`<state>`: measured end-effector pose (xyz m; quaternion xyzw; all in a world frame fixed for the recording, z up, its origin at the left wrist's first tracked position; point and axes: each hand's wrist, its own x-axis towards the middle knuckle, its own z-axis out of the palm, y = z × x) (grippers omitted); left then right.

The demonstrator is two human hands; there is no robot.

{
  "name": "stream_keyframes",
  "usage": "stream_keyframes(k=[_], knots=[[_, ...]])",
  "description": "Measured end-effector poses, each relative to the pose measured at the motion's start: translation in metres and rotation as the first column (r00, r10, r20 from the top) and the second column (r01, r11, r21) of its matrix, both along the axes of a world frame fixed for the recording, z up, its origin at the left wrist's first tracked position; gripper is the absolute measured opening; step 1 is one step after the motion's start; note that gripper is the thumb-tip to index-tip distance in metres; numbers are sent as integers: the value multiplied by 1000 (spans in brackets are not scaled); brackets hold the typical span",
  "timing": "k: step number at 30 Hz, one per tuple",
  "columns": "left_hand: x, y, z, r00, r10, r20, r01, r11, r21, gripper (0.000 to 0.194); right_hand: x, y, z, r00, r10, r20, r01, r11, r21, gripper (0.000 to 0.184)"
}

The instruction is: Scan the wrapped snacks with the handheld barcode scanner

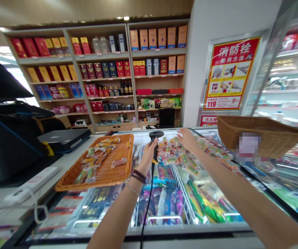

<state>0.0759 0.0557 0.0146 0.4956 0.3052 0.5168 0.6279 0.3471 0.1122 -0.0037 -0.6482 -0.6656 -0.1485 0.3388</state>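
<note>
My left hand [149, 154] is wrapped round the handle of a black barcode scanner [156, 135], held upright with its head on top. A black cable [149, 200] hangs from the handle toward the front edge. Stretched out to the far side, my right hand [187, 139] is open with its fingers apart, just above a heap of small wrapped snacks [168, 152]. Whether a fingertip touches a packet, I cannot tell. The heap lies on the glass top of a chest freezer [164, 221], where bagged ice creams [164, 200] show underneath.
An orange wicker tray [116, 155] with several wrapped snacks sits left of the scanner. A brown woven basket [289, 135] stands at the right. A power strip [32, 185] and a flat dark device [66, 139] occupy the left counter. Shelves of boxes [149, 38] line the back wall.
</note>
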Motion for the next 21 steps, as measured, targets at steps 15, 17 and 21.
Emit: stream_keyframes(k=[15,17,21], knots=[[-208,-12,-11,868,494,-51,-495,869,-8,67,-294,79,-18,828,529,-186,-547,835,-63,43],[-222,-11,-21,860,505,-72,-509,858,-65,66,-311,74,-29,774,618,-134,-632,751,-188,42],[-233,-6,-36,884,467,-12,-460,867,-191,65,-319,69,-42,682,731,10,-670,631,-391,64]])
